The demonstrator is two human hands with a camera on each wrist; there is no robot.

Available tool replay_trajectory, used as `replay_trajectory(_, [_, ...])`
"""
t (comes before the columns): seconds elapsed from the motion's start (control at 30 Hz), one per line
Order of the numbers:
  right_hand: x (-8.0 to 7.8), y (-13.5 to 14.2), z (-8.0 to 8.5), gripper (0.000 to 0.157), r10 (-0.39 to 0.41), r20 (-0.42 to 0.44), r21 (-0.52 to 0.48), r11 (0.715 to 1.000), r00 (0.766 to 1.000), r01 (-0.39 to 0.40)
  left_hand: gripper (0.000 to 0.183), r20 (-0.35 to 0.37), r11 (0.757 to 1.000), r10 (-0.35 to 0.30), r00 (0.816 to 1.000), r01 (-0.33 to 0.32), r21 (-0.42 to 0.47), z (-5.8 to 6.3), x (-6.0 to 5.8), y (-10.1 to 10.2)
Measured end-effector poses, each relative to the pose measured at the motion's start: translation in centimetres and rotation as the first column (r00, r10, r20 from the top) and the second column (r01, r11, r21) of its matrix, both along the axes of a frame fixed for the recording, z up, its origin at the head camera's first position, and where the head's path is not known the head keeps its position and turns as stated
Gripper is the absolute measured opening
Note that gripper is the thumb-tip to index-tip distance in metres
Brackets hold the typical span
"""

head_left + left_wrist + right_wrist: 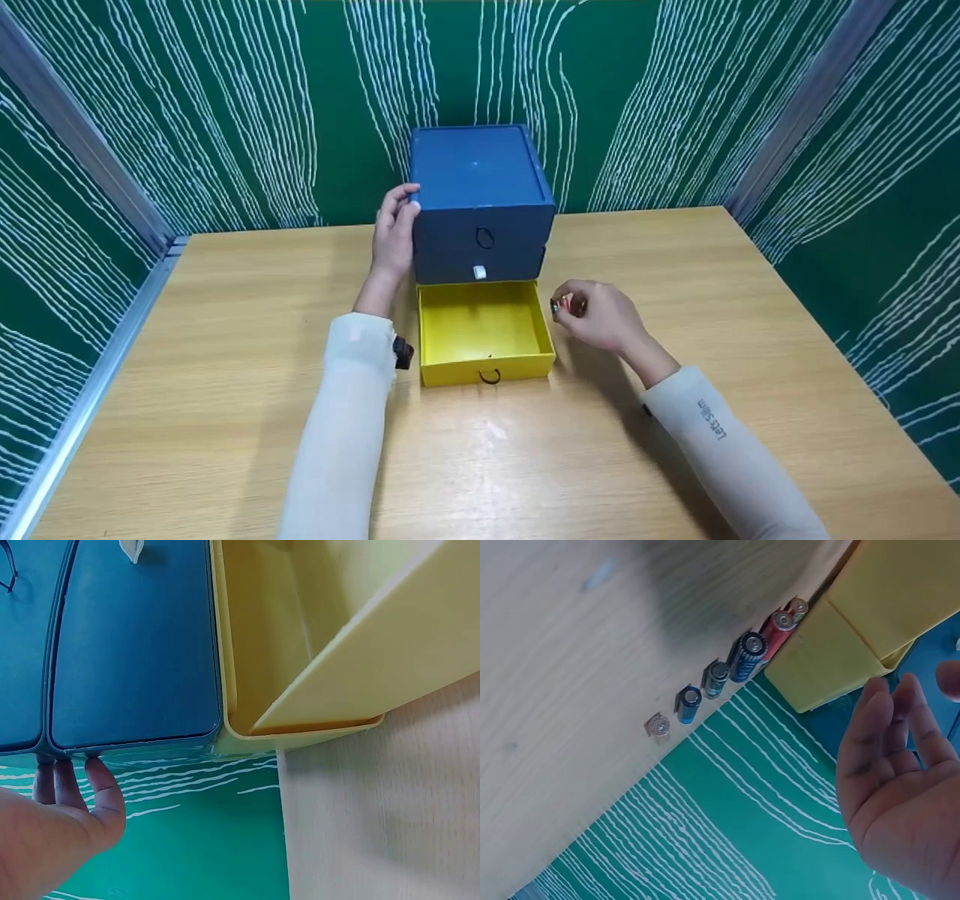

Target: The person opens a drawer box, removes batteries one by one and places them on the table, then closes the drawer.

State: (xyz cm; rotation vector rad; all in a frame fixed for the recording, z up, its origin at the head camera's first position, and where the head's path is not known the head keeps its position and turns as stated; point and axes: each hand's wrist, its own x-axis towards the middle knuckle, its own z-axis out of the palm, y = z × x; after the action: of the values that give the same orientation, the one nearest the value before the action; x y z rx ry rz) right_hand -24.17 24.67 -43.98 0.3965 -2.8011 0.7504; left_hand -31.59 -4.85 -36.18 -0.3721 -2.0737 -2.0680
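Observation:
A blue drawer unit (476,169) stands on top of a yellow drawer case, whose yellow drawer (486,367) is pulled out. My left hand (394,240) rests its fingertips against the unit's left side near the front corner. In the left wrist view, the left fingers (109,799) touch that side along its edge. My right hand (600,315) hovers beside the drawer's right wall, fingers loosely bent. Several upright batteries, among them a red battery (778,626) and a blue battery (748,656), stand in a row near the right hand; that hand partly hides them in the head view.
The wooden table (247,360) extends around the drawers. Green walls (225,112) with white wavy lines rise behind and at both sides. A white tab (480,272) and a black loop (485,238) serve as pulls on the blue fronts.

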Motion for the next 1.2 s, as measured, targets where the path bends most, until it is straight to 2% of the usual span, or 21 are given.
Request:
replay_trajectory(0.13, [0.6, -0.5, 0.3, 0.014, 0.020, -0.016, -0.007, 1.000, 1.000, -0.020, 0.029, 0.004, 1.000, 0.005, 1.000, -0.005, 0.001, -1.0, -0.9, -0.2])
replay_trajectory(0.3, [2.0, -1.6, 1.1, 0.009, 0.050, -0.090, -0.023, 0.998, 0.995, -0.053, 0.028, 0.005, 1.000, 0.010, 1.000, -0.010, -0.018, -1.3, -1.1, -0.1])
replay_trajectory(0.5, [3.5, -3.4, 2.0, 0.006, 0.135, -0.196, -0.028, 0.989, 0.971, -0.143, 0.028, 0.005, 1.000, 0.017, 1.000, -0.017, -0.023, -1.3, -1.2, -0.1])
replay_trajectory(0.63, [4.4, -4.4, 2.2, 0.006, 0.184, -0.228, -0.010, 0.982, 0.956, -0.191, 0.028, -0.001, 1.000, 0.014, 1.000, -0.014, -0.019, -1.3, -1.2, -0.1])
replay_trajectory(1.0, [6.1, -7.3, 0.8, 0.009, 0.323, -0.273, 0.087, 0.947, 0.906, -0.311, 0.028, -0.010, 0.999, 0.033, 0.999, -0.034, -0.042, -1.5, -1.3, -0.2])
replay_trajectory(1.03, [6.3, -7.5, 0.7, 0.009, 0.330, -0.269, 0.096, 0.944, 0.905, -0.315, 0.029, -0.003, 0.999, 0.031, 1.000, -0.031, -0.042, -1.2, -1.0, -0.1])
replay_trajectory(1.2, [7.2, -8.6, 0.5, 0.009, 0.346, -0.255, 0.144, 0.937, 0.903, -0.318, 0.028, 0.006, 0.999, 0.032, 0.999, -0.032, -0.044, -1.1, -1.0, -0.1])
